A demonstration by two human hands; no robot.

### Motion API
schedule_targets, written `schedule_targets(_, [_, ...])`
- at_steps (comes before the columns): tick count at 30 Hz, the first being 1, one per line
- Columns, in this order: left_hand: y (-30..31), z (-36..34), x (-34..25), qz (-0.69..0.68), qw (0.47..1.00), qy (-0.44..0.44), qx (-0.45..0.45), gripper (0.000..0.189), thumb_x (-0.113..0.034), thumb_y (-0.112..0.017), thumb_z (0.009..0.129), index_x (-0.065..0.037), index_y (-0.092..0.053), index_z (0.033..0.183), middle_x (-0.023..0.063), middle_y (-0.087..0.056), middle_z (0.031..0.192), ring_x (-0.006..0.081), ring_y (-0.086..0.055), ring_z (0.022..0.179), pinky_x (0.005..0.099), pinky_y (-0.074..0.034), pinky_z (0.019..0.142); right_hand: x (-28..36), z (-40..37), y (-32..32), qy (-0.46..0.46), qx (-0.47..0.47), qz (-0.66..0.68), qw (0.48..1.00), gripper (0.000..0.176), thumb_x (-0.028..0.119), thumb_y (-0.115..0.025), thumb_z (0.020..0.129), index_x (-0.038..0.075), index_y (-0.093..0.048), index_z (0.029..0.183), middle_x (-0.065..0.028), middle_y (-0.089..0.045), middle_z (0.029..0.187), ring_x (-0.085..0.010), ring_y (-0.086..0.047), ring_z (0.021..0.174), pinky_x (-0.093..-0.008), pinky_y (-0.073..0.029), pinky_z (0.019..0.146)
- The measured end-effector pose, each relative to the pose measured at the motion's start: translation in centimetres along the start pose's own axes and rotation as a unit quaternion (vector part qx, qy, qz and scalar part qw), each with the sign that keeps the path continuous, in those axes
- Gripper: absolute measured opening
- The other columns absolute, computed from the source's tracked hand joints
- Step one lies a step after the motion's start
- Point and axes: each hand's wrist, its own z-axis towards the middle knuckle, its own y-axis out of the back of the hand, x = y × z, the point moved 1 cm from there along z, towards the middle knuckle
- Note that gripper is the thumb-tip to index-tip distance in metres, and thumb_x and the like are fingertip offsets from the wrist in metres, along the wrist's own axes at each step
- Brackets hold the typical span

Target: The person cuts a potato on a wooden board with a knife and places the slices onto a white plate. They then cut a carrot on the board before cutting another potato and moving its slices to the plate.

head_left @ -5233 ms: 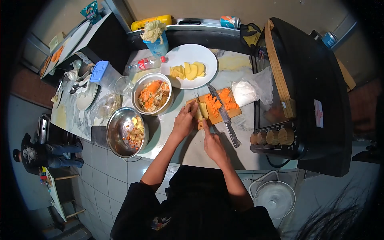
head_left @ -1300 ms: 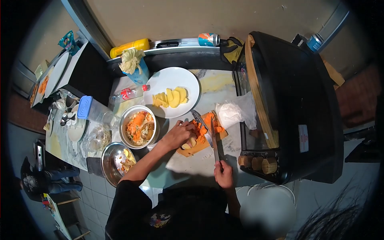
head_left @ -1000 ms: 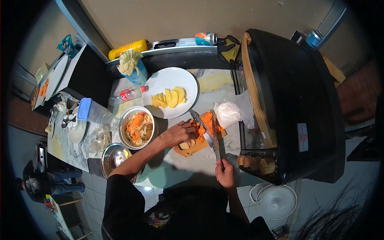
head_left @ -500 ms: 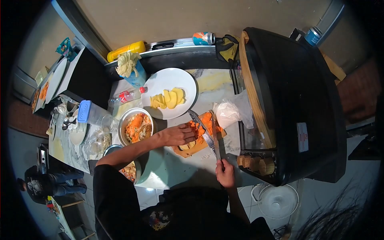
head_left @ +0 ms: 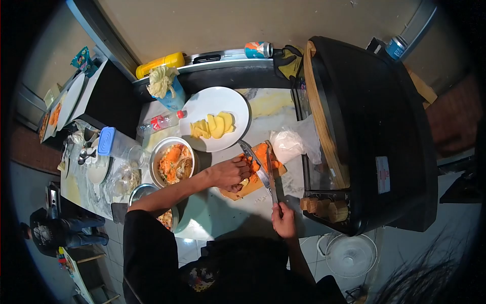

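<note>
1. Knife (head_left: pixel 272 177) handle, nearer than the cutting board (head_left: pixel 234 192), sits in the right hand (head_left: pixel 283 221), gripped shut; the blade lies across the board.
2. The left hand (head_left: pixel 230 172), fingers curled, covers carrot chunks (head_left: pixel 262 152) on the board: firm, damp, likely to roll, best scooped from the sides.
3. Earlier, both hands worked a pale piece at the board's near edge.

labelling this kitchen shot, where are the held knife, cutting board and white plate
held knife (head_left: pixel 270 166): head view, mid blade
cutting board (head_left: pixel 236 192): head view, bare near corner
white plate (head_left: pixel 215 99): head view, bare centre
</note>
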Motion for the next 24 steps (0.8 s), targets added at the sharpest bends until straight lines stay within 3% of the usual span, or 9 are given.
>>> schedule_targets(9, [0.6, -0.5, -0.5, -0.007, 0.996, 0.000, -0.087, 0.047, -0.031, -0.065, 0.073, 0.000, -0.058, 0.107, 0.0132, -0.059, 0.100, 0.0288, -0.057, 0.099, 0.0395, -0.041, 0.091, 0.3, -0.1, -0.2, -0.002, -0.009, 0.015, 1.000, 0.029, 0.019, -0.053, 0.095, -0.001, -0.050, 0.075, -0.0178, -0.046, 0.056, -0.0268, -0.046, 0.049, -0.0392, -0.037, 0.050])
schedule_targets(11, [1.2, -0.8, -0.7, -0.142, 0.977, 0.066, -0.146, 0.043, -0.027, -0.074, 0.068, -0.001, -0.061, 0.100, 0.0122, -0.061, 0.094, 0.0294, -0.057, 0.097, 0.0399, -0.043, 0.087, -0.3, 0.0, -0.2, -0.005, -0.006, 0.027, 1.000, 0.029, 0.019, -0.053, 0.095, -0.001, -0.050, 0.075, -0.0181, -0.046, 0.057, -0.0264, -0.046, 0.049, -0.0394, -0.036, 0.049])
schedule_targets(12, [1.5, -0.9, -0.9, -0.141, 0.977, 0.067, -0.146, 0.043, -0.027, -0.074, 0.068, -0.001, -0.061, 0.100, 0.0122, -0.061, 0.094, 0.0294, -0.057, 0.097, 0.0399, -0.043, 0.087, -0.8, 0.2, -0.3, 0.029, -0.005, -0.001, 1.000, 0.026, 0.018, -0.051, 0.098, 0.000, -0.052, 0.079, -0.0094, -0.047, 0.054, -0.0169, -0.046, 0.044, -0.0321, -0.035, 0.043])
schedule_targets(13, [2.0, -1.0, -1.0, -0.199, 0.947, 0.120, -0.222, 0.040, -0.022, -0.074, 0.065, -0.001, -0.061, 0.096, 0.0116, -0.062, 0.090, 0.0280, -0.059, 0.090, 0.0377, -0.045, 0.085, -1.3, 0.3, -0.4, 0.063, -0.005, -0.028, 0.998, 0.025, 0.018, -0.048, 0.100, 0.001, -0.054, 0.083, -0.0008, -0.049, 0.052, -0.0073, -0.045, 0.038, -0.0248, -0.034, 0.037])
schedule_targets(15, [2.1, -1.4, -1.1, -0.253, 0.905, 0.173, -0.296, 0.037, -0.017, -0.075, 0.061, -0.002, -0.061, 0.093, 0.0110, -0.063, 0.086, 0.0266, -0.061, 0.083, 0.0354, -0.046, 0.084, -1.3, 0.2, -0.3, 0.057, 0.000, -0.017, 0.998, 0.025, 0.018, -0.048, 0.100, 0.001, -0.054, 0.083, -0.0010, -0.049, 0.052, -0.0073, -0.045, 0.038, -0.0249, -0.034, 0.036])
schedule_targets(17, [1.5, -2.2, -0.7, -0.313, 0.813, 0.285, -0.399, 0.034, -0.010, -0.076, 0.060, -0.002, -0.062, 0.091, 0.0100, -0.064, 0.086, 0.0231, -0.063, 0.082, 0.0343, -0.049, 0.081, -1.3, 0.3, -0.3, 0.051, 0.006, -0.005, 0.999, 0.025, 0.018, -0.048, 0.100, 0.001, -0.054, 0.083, -0.0012, -0.049, 0.052, -0.0073, -0.045, 0.038, -0.0249, -0.034, 0.036])
schedule_targets(20, [3.3, -3.4, 1.2, -0.285, 0.769, 0.352, -0.450, 0.022, -0.009, -0.073, 0.064, 0.000, -0.063, 0.081, 0.0090, -0.066, 0.080, 0.0157, -0.063, 0.076, 0.0287, -0.050, 0.075, -1.7, 0.4, -0.4, 0.079, 0.013, -0.012, 0.997, 0.025, 0.018, -0.048, 0.100, 0.001, -0.054, 0.084, -0.0011, -0.049, 0.052, -0.0073, -0.045, 0.038, -0.0248, -0.034, 0.036])
schedule_targets(23, [4.8, -5.6, 5.2, -0.254, 0.739, 0.418, -0.464, 0.020, -0.012, -0.072, 0.069, 0.002, -0.063, 0.078, 0.0075, -0.067, 0.076, 0.0127, -0.062, 0.072, 0.0266, -0.050, 0.072, 0.4, 0.4, -0.2, 0.031, 0.037, 0.023, 0.999, 0.025, 0.018, -0.047, 0.100, 0.001, -0.054, 0.083, -0.0012, -0.049, 0.052, -0.0073, -0.045, 0.038, -0.0247, -0.033, 0.035])
schedule_targets(24, [5.2, -6.5, 6.7, -0.232, 0.735, 0.454, -0.448, 0.022, -0.015, -0.072, 0.070, 0.003, -0.064, 0.080, 0.0086, -0.067, 0.074, 0.0134, -0.063, 0.070, 0.0272, -0.051, 0.069, 0.2, 0.4, -0.2, 0.027, 0.028, 0.011, 0.999, 0.027, 0.018, -0.050, 0.098, 0.001, -0.052, 0.078, -0.0053, -0.049, 0.051, -0.0141, -0.049, 0.042, -0.0302, -0.037, 0.041])
